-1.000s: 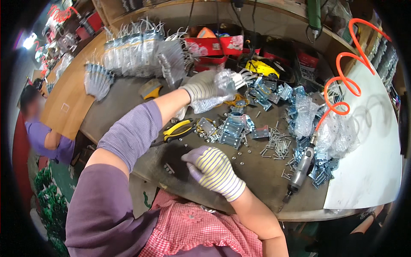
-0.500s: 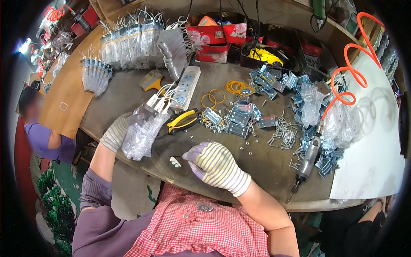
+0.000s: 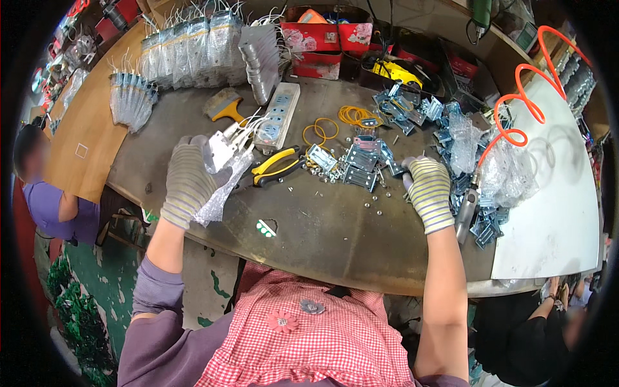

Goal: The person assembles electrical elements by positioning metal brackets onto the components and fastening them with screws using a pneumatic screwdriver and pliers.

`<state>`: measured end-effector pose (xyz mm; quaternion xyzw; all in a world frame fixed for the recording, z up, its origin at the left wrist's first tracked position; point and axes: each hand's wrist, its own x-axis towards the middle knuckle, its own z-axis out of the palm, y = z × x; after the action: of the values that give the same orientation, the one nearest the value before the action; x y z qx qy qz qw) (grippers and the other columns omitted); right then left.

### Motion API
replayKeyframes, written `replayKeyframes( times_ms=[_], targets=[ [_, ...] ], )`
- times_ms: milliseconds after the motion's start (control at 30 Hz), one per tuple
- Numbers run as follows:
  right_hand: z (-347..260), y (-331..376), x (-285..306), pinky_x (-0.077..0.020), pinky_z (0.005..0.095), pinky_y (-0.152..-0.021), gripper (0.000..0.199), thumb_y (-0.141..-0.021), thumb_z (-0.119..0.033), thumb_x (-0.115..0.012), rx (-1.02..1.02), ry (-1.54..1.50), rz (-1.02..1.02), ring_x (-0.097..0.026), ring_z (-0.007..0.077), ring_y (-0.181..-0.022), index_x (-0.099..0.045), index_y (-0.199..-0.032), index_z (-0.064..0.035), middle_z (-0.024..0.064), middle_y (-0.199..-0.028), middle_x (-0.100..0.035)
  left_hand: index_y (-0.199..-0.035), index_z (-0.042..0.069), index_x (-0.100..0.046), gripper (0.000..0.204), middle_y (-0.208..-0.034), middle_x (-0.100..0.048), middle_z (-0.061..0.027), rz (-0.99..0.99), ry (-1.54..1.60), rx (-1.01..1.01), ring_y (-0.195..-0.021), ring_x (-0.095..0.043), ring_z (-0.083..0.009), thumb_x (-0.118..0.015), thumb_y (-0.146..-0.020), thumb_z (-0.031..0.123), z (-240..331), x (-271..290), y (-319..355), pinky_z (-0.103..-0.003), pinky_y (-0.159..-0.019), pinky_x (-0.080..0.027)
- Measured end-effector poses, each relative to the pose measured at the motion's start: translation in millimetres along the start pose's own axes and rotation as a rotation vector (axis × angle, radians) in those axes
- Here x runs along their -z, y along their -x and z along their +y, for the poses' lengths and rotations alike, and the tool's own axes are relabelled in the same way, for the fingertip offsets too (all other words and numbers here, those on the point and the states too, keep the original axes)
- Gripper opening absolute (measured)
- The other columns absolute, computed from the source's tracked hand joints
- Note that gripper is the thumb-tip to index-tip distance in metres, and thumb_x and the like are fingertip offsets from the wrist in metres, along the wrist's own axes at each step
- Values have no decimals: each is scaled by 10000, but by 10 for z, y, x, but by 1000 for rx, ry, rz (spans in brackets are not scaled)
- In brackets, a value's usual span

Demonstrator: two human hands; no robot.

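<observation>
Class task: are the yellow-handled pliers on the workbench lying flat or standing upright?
Lying flat: the yellow-handled pliers rest on their side on the workbench, handles slightly spread.

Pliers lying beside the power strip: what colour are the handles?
Yellow and black handles on the pliers, clearest in the head view, just right of the left hand.

worktop (image 3: 335, 226): dark, scuffed metal, rounded front edge | wooden bench (image 3: 84, 129): left, beyond the fingers | white board (image 3: 554, 219): far right | floor (image 3: 97, 290): green, flaking, lower left | light: even, bright
</observation>
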<state>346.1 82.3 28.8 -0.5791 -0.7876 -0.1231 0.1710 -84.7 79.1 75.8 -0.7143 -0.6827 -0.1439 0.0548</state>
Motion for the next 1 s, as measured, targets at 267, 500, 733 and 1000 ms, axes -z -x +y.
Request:
replayKeyframes(
  times_ms=[267, 500, 733, 1000],
  targets=[
    [-842, 281, 504, -461, 398, -603, 95, -789, -155, -669, 480, -258, -87, -563, 281, -639, -664, -871, -107, 62, -682, -556, -1167, -6, -479, 574, -985, -620, -131, 307, 736, -34, -892, -593, -209, -789, -739, 217, 487, 102, 501, -330, -806, -485],
    [-1335, 520, 459, -503, 326, -706, 283, -838, -186, -716, -400, -1223, -97, -633, 250, -755, -666, -1070, -33, 109, -903, -671, -1301, 61, -361, 559, -1177, -490, -70, -425, 1872, 293, -1047, -488, -121, -630, -904, 347, 1272, -163, 933, -264, -926, -423],
    [-1615, 535, 402, -533, 391, -732, 317, -775, -204, -761, 21, -1051, -37, -645, 337, -807, -670, -1047, -68, 135, -949, -663, -1329, 28, -442, 565, -1227, -559, -145, -464, 1727, -72, -1155, -534, -236, -650, -812, 121, 1021, -188, 1088, -386, -1022, -403],
    [-1328, 565, 474, -517, 295, -647, 276, -740, -32, -744, -497, -919, -56, -631, 177, -729, -648, -999, -25, 83, -853, -634, -1213, -56, -573, 438, -1204, -646, -191, -497, 1522, 5, -1067, -659, -273, -703, -866, 176, 1053, -410, 1064, -372, -913, -541]
  ],
)
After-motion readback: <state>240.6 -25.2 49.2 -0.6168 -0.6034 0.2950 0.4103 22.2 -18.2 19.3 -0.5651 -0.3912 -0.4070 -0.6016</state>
